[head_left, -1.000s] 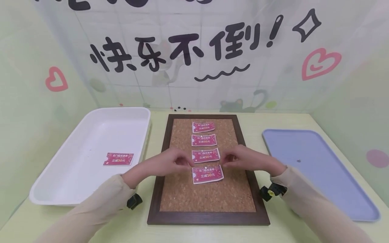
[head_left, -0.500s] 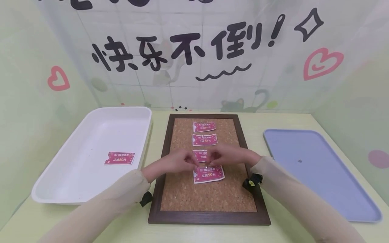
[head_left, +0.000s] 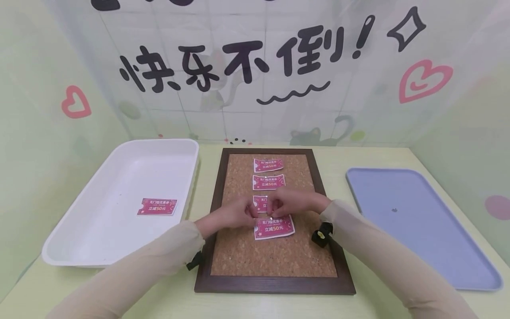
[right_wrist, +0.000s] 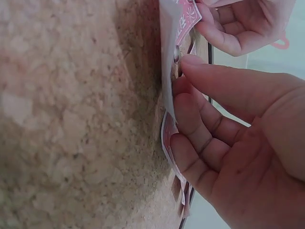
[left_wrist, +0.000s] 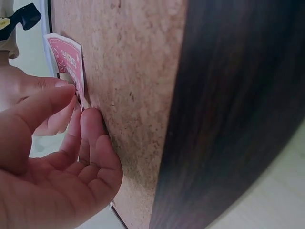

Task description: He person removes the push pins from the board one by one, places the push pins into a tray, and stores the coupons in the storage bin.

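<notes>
On a framed cork board (head_left: 275,261), several red-and-white paper coupons run in a column. At the upper left corner of the lowest coupon (head_left: 275,229), my left hand (head_left: 236,213) pinches the paper between thumb and fingers. My right hand (head_left: 292,201) is bent over its top edge and covers part of the coupon above. A small silver pushpin (right_wrist: 177,53) shows beside the right thumb tip in the right wrist view. Whether the right fingers grip the pin or only touch near it is unclear. The coupon stands slightly off the cork along its edge.
To the left, a white tray (head_left: 91,221) holds one more coupon (head_left: 157,207). A flat blue tray (head_left: 422,239) lies on the right with a small dark mark on it. The board's dark frame (head_left: 275,285) borders the cork, and printed sheeting walls the table.
My right hand has moved left from beside the lowest coupon to its top edge at the pin. The left hand has shifted slightly right. The coupons have stayed in place.
</notes>
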Motion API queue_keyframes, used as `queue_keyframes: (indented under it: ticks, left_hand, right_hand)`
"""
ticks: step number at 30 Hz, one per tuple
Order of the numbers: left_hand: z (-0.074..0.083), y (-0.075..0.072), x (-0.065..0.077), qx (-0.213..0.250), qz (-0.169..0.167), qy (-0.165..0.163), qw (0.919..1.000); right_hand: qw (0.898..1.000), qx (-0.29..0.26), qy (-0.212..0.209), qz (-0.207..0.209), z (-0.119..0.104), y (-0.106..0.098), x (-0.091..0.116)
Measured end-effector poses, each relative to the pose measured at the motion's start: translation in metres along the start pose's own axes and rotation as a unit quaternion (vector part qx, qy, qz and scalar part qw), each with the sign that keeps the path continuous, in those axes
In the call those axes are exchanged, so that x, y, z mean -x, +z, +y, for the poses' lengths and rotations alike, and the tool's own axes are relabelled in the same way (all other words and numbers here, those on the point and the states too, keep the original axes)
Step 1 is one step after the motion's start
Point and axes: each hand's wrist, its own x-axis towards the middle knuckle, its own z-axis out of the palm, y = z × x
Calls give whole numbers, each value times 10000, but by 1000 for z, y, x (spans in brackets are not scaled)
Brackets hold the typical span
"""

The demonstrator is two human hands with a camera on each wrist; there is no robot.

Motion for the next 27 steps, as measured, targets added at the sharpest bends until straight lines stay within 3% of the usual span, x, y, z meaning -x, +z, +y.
queue_keyframes:
  ticks: [6,16,27]
  left_hand:
    - [-2,4,-3,-79,90,-76,9999]
    - [2,3,-6,-288,-55,-380,9988]
    - [2,2,-9,-329,-150,-381,9986]
  right_hand:
    - [9999,-113,74,-71,4,1,-3]
    - [9997,-30,59,-251,4,-1,-8]
    - [9991,86,126,-398,1,1,-7]
